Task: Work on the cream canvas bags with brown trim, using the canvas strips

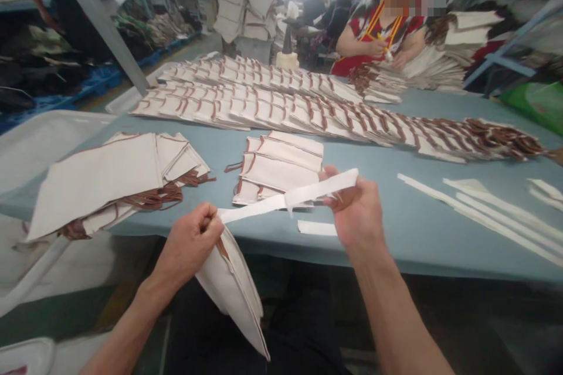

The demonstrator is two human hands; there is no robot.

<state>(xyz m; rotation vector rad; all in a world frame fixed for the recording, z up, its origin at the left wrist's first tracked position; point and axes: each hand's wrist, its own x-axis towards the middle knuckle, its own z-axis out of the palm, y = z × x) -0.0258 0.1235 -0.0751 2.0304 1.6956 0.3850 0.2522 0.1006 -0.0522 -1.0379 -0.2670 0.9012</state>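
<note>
Taking the narrow white strip as the middle of the dial, the left hand is at eight o'clock, its fingers curled into a fist that grips the top of a cream cloth pouch at the point where the strip begins. That brown-edged pouch hangs toward seven o'clock, below the near edge of the blue-green worktop. The right hand is at three o'clock, fingers half curled around the strip's other end; the strip runs slantwise between the hands, with a small flap drooping midway.

At twelve o'clock a small pile of pouches lies just beyond the strip, and farther out are long overlapping rows of pouches. A stack with brown cords is at nine o'clock. A short white piece lies between four and five o'clock, and loose pale strips lie at three o'clock. Across the worktop, at one o'clock, a co-worker sits in red.
</note>
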